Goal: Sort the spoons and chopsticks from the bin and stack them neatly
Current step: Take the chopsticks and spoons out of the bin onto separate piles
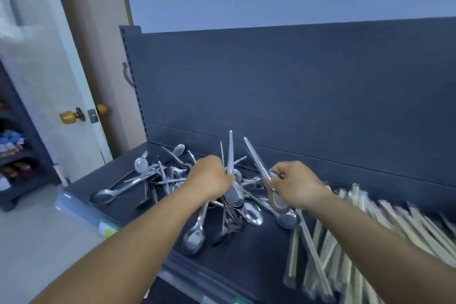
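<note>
— Hands first: what is each doing?
— Left hand (209,177) is fisted around a bundle of spoons (233,192), handles pointing up and away, bowls hanging below. Right hand (293,184) pinches a single spoon (276,195) on the same axis.
— And the rest?
— Loose spoons (145,175) lie left of the left hand; wrapped chopsticks (345,242) lie right of the right hand, which is nearer them.

The light is dim and bluish, soft all over, with no hard shadows. Bright spots of glare shine on the metal spoons (251,212). The wrapped chopsticks (407,224) at the right edge are smeared with blur. The door (49,69) on the left looks washed out and fuzzy. Straight lines bend near the picture's edges.
</note>
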